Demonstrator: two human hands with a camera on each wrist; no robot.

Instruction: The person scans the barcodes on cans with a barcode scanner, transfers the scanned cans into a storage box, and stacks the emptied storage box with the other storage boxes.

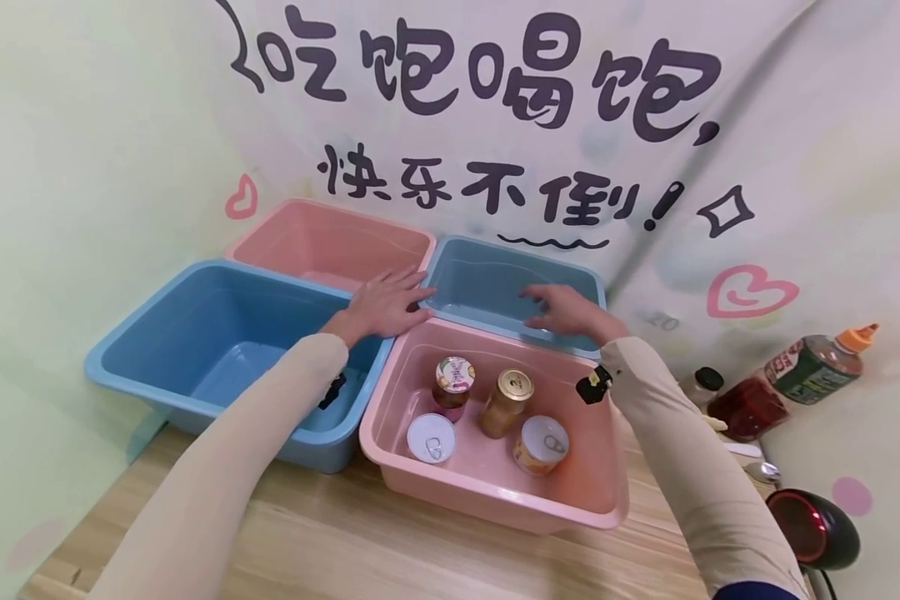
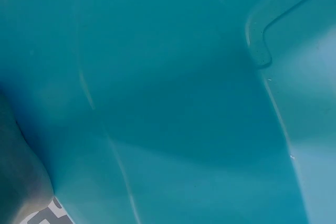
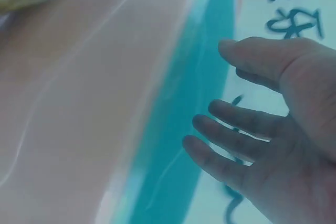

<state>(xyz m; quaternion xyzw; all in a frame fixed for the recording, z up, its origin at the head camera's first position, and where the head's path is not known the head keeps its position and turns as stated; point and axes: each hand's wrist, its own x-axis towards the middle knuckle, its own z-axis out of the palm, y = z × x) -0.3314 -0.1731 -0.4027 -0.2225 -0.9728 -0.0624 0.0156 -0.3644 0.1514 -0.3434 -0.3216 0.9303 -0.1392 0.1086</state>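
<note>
My left hand [image 1: 385, 307] rests with spread fingers on the rims where the tubs meet, holding nothing. Over the back blue tub [image 1: 487, 279] is my right hand [image 1: 566, 312], its fingers apart and no object in them. The right wrist view shows that same hand [image 3: 283, 129] with thumb and fingers separated. In the front pink tub [image 1: 487, 492] stand a gold drink can [image 1: 504, 408], a cup with a patterned lid [image 1: 453, 379], a white-lidded can [image 1: 431, 439] and a pull-tab can with an orange label [image 1: 542, 446]. Blue tub wall [image 2: 184, 103] fills most of the left wrist view.
A large blue tub [image 1: 150, 392] stands at the left, with another pink tub [image 1: 330, 218] behind it. At the right are a squeeze bottle [image 1: 810, 375] with an orange cap, a black-lidded jar [image 1: 705, 383] and a round black device [image 1: 813, 529]. Behind hangs a printed cloth [image 1: 450, 133].
</note>
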